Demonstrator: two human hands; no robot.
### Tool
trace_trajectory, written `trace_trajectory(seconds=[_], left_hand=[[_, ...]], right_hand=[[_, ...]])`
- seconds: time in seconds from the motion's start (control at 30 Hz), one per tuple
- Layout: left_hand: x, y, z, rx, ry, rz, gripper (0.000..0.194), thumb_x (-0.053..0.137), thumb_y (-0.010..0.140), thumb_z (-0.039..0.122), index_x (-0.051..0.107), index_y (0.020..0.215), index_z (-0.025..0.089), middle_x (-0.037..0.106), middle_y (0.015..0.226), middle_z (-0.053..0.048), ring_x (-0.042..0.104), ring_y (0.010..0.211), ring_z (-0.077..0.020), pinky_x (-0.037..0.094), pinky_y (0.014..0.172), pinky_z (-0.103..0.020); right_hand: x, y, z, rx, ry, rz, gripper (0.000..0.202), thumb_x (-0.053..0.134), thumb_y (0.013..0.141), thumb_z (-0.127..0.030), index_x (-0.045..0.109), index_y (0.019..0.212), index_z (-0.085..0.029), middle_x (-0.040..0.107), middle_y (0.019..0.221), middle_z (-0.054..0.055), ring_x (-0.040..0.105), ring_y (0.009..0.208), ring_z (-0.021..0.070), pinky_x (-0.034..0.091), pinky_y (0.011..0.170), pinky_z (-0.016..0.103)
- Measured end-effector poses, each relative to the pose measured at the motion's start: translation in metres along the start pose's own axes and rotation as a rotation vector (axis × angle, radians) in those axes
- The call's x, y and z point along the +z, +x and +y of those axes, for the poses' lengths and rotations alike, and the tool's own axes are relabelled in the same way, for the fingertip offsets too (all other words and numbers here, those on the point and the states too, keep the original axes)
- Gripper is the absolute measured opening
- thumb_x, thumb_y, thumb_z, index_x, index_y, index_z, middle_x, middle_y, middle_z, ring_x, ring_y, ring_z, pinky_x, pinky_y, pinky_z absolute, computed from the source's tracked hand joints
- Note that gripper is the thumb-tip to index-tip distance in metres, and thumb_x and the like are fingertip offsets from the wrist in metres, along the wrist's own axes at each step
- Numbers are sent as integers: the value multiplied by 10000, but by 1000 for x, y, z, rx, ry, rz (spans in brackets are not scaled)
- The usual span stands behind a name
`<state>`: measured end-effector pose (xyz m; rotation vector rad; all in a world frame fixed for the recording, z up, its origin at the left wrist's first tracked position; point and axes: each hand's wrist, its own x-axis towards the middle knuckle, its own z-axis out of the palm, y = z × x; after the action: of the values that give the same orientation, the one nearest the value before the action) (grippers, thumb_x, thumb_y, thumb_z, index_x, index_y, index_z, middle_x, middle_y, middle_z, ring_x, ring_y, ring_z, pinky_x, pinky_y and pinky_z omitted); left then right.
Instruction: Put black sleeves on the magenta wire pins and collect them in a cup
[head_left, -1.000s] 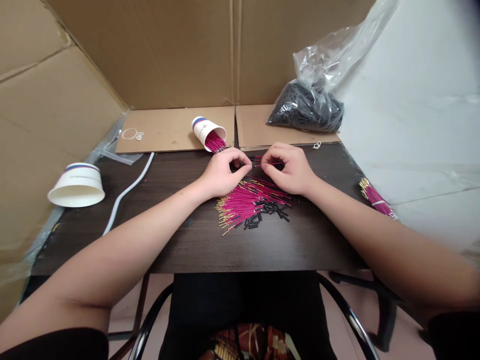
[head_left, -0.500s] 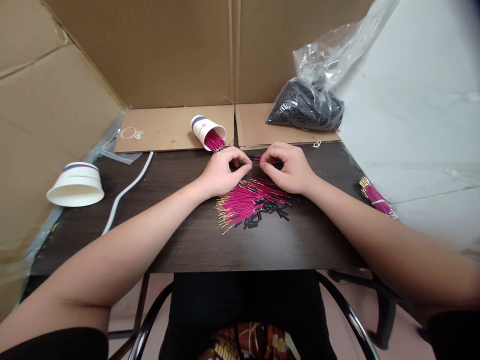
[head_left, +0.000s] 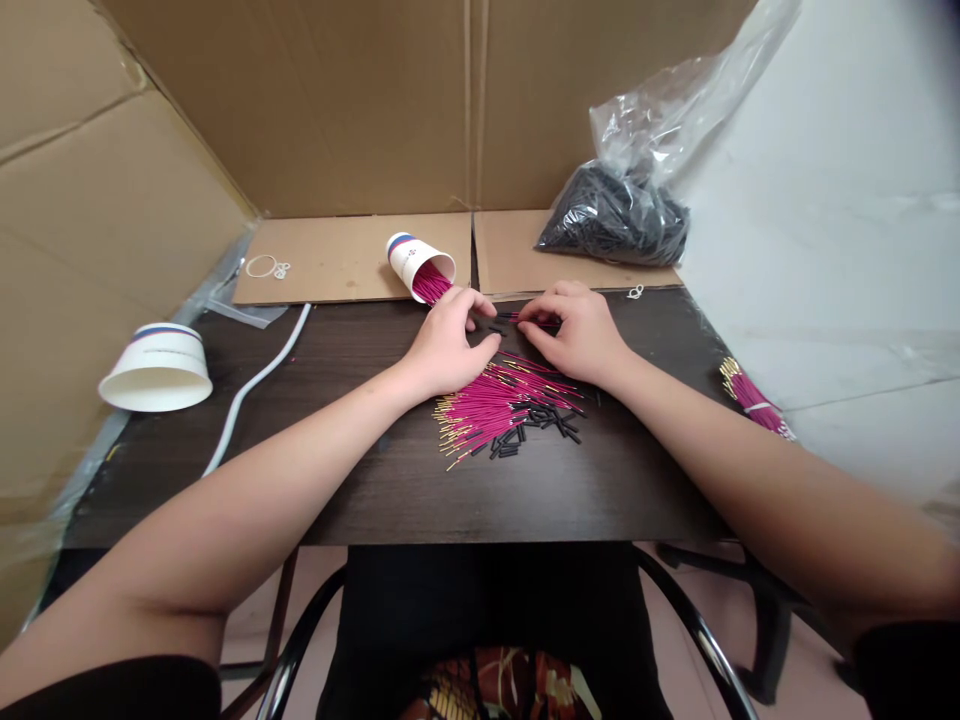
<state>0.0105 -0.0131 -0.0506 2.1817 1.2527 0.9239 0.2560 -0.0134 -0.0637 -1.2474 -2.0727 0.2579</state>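
Over the far side of a loose pile of magenta wires [head_left: 487, 405] with gold-coloured ends, my left hand [head_left: 450, 340] has its thumb and fingers apart, with nothing visible between them. My right hand [head_left: 576, 335] is closed in a pinch just right of it, and a thin magenta wire [head_left: 551, 323] shows at its fingers. Dark-tipped wires [head_left: 510, 315] lie by its fingertips, partly hidden by the hand. Short black tubes [head_left: 551, 415] are scattered on the near right side of the pile.
A tipped paper cup [head_left: 420, 265] holds more magenta wires behind my left hand. Another paper cup [head_left: 156, 375] stands upside down at the left, near a grey cable [head_left: 259, 385]. A plastic bag of black tubes [head_left: 615, 215] sits at the back right. One banded wire bundle [head_left: 754, 400] lies far right.
My left thumb and fingers have come apart from their pinch. My right hand stays pinched and has shifted slightly. The view has moved a little.
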Motion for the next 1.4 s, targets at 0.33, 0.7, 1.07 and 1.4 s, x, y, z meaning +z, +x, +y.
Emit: trace_trajectory(seconds=[0.33,0.7,1.07,1.4], left_hand=[[-2,-1,-1,45,19,-44,111,818,953,145,810,1050,197,728,1202,-81,703,1039,-227,621,1019,-438],[-2,0,-4,108,5,-41,82,812,968,178,870,942,231,809,1145,-69,760,1069,-259,609,1111,-504],[-4,2,-6,74,13,-119,90,850,956,183,815,876,205,771,1223,-101,728,1172,-279,564,1194,-532],[-4,-1,-4,85,70,-178,78,784,1004,187,778,931,213,706,1244,-111,648,1267,-315,508,1257,-566]], right_hand=[[-24,-1,-8,-59,46,-45,99,726,986,-290,749,929,-213,712,916,75,643,883,252,489,854,415],[-25,-8,-25,-191,16,-400,82,673,1039,-275,683,993,-208,699,1008,91,591,989,263,454,947,415],[-25,-9,-24,-188,-13,-433,91,647,1051,-244,705,1006,-190,705,978,84,583,951,245,419,900,397],[-24,-10,-29,-208,-41,-411,64,659,1029,-245,685,1014,-188,708,970,80,598,908,231,434,882,395]])
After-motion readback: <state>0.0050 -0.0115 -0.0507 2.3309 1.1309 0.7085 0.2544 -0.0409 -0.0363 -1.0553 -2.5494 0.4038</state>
